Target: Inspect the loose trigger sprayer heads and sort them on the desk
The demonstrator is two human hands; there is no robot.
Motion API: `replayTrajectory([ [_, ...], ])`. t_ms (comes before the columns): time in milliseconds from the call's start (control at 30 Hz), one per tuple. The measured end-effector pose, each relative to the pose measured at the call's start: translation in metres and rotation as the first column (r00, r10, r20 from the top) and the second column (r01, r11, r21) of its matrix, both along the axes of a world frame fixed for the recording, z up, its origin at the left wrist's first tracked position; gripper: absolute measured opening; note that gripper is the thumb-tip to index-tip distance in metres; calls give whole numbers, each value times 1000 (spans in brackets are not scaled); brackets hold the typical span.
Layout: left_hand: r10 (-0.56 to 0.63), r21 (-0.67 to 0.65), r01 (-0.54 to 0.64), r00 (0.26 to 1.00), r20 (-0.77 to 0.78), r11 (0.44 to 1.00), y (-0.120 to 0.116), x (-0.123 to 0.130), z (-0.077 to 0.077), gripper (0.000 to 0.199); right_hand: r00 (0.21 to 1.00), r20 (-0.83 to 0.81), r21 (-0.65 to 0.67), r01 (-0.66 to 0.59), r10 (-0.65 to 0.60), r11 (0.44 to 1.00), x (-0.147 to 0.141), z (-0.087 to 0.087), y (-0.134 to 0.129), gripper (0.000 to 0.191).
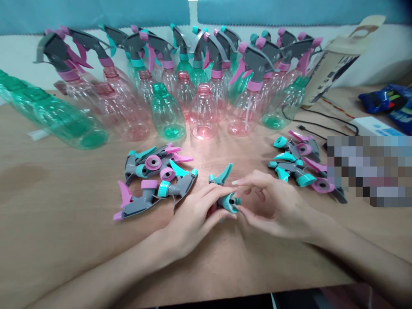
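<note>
My left hand [199,210] is closed around a grey and teal spray trigger head [230,202], its teal collar facing right with the dark opening showing. The teal trigger of this head points up above my fingers. My right hand [273,201] is at the collar, its thumb touching the lower rim and its index finger curved over the upper side. Whether anything small sits between those fingertips I cannot make out. Left of my hands lies a pile of pink and teal spray trigger heads [152,163]. Another pile of spray trigger heads [289,165] lies to the right.
Behind stand several spray bottles [238,111] with heads fitted. Open-necked bottles, one green [168,116] and one pink [204,113], stand in front. Nested green bottles [54,116] lean at left. A cream tumbler [337,56], black cables [322,120] and a blue packet [386,105] are at right.
</note>
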State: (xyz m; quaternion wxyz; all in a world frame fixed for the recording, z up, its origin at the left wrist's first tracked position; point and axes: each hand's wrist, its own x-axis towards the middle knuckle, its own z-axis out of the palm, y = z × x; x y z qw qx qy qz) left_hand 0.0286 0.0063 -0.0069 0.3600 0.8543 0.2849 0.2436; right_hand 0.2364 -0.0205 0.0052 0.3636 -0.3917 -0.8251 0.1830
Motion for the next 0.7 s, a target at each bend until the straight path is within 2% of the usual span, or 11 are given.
replayTrajectory([
  [200, 69, 36, -68, 997, -21, 997, -2, 0, 0, 29, 981, 177, 22, 81, -83, 996, 0, 3, -1, 36],
  [333, 39, 11, -39, 999, -12, 999, -4, 2, 0, 38, 996, 75, 67, 53, -58, 996, -10, 0, -4, 29],
  [467, 44, 0, -44, 999, 15, 999, -2, 2, -1, 37, 988, -32, 94, 154, -151, 984, -15, -3, -7, 23],
  [567, 71, 37, -72, 997, 23, 997, -2, 1, -2, 37, 981, 5, 68, 191, -191, 979, -13, -1, -8, 18],
  [700, 109, 76, -108, 994, -5, 991, -3, -2, -4, 38, 993, 28, 10, 118, -118, 993, -13, 3, -9, 11],
])
